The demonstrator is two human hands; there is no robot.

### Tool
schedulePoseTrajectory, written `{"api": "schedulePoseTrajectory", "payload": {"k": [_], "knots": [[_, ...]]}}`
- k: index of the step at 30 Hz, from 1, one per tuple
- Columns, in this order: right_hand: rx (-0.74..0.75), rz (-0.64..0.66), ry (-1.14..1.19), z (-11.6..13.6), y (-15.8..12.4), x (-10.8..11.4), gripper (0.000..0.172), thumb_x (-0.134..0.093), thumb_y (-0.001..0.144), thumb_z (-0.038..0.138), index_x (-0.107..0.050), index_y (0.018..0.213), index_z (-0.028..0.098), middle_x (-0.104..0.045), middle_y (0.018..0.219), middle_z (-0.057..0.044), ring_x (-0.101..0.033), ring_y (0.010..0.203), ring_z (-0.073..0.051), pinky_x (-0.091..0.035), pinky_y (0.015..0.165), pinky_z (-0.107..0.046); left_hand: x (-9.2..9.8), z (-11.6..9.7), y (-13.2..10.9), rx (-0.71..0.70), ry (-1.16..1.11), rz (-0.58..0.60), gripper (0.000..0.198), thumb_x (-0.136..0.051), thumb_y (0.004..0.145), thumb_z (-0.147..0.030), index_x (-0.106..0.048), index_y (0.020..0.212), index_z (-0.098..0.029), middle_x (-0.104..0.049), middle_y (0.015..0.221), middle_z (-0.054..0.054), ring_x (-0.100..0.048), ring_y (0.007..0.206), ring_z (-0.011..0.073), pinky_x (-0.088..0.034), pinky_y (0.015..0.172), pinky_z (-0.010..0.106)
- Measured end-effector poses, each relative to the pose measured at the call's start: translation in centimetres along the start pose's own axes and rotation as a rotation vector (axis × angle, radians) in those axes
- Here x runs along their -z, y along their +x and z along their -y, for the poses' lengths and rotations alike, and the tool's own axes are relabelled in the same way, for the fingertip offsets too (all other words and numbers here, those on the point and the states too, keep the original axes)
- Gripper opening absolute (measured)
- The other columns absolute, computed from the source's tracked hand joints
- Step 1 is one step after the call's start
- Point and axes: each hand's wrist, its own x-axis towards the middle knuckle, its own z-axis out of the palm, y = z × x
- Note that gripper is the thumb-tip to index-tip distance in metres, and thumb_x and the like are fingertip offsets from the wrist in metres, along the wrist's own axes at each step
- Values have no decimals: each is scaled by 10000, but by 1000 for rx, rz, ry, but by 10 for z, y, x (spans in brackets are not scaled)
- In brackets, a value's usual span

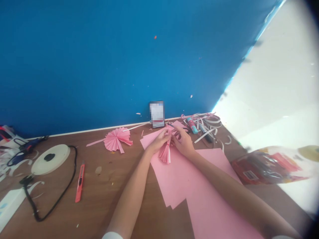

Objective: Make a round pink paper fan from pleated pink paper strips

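A pleated pink paper fan (164, 155) is pinched at its narrow middle between my two hands, its folds spreading downward. My left hand (159, 141) closes on it from the left, fingertips at the gathered part. From the right, my right hand (183, 142) has its fingers bent round the same spot; some fingertips are hidden. Beneath both hands lie pink paper sheets (171, 181), overlapping on the brown table. To the left rests another pleated pink paper rosette (116, 140), fanned out nearly into a round, with a strip sticking out from it.
A phone (157, 114) leans on the blue wall. A glue stick (192, 125) lies among paper strips (211, 122) at the right back. Leftward are a red box cutter (80, 182), a white disc (51, 159) and a black cable (59, 200). A plastic bag (269, 166) sits at the right.
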Motion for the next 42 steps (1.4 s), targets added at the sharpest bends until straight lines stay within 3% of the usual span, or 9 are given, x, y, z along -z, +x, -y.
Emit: {"api": "schedulePoseTrajectory", "payload": {"k": [6,19,34,42], "knots": [[-51,36,157,1,3,2,461,-499,863,236,-421,1317,241,-628,1014,-56,-576,697,-143,-498,647,-300,0,-2,-1,14,-7,5,489,-626,775,-465,-488,1150,-183,-605,948,71,-616,806,169,-480,735,314],[-77,36,208,-4,5,3,407,-531,835,236,-481,1238,213,-609,903,-30,-556,681,-133,-476,638,-285,2,1,0,8,29,-1,483,-638,772,-438,-517,1156,-170,-618,966,88,-609,870,180,-470,789,321],[-77,4,103,0,3,2,382,-508,838,218,-504,1220,223,-609,800,0,-543,642,-133,-451,609,-272,1,0,0,6,-20,-26,432,-612,797,-389,-526,1174,-196,-609,973,77,-606,820,158,-480,720,280],[-28,-8,-28,-3,-1,-1,378,-499,857,224,-499,1235,235,-624,843,-16,-559,684,-148,-451,637,-282,4,2,2,6,13,-38,275,-565,817,-359,-559,998,-153,-595,912,59,-585,801,146,-478,747,285]]}}
